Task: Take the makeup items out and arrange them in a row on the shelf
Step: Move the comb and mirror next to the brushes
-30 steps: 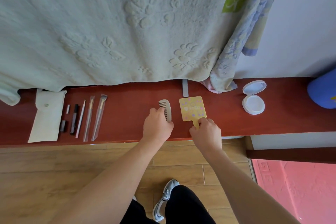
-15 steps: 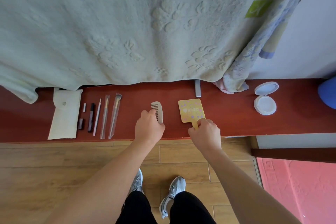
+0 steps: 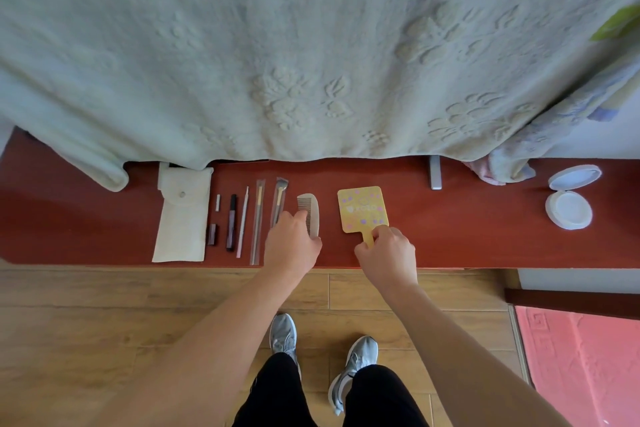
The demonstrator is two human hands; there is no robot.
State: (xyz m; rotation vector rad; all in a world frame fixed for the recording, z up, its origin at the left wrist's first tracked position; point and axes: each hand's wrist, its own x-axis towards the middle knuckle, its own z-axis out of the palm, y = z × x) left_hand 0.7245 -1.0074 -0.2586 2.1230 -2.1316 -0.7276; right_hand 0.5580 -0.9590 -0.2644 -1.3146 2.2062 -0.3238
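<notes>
On the glossy red shelf [image 3: 467, 218], the left grip [image 3: 292, 246] clamps the near end of the pale curved comb [image 3: 310, 210], which lies front-to-back, while the right grip [image 3: 388, 255] pinches the square yellow mirror [image 3: 362, 208] by its near-pointing handle.

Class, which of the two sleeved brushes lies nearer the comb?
The wider-headed brush, right of the slimmer brush, directly beside the comb.

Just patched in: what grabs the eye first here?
Two hands at the middle of the red shelf: the left hand holds a comb, the right hand pinches the handle of a yellow hand mirror. A pale blanket hangs over the shelf's back, and an open white compact lies far right.
</notes>
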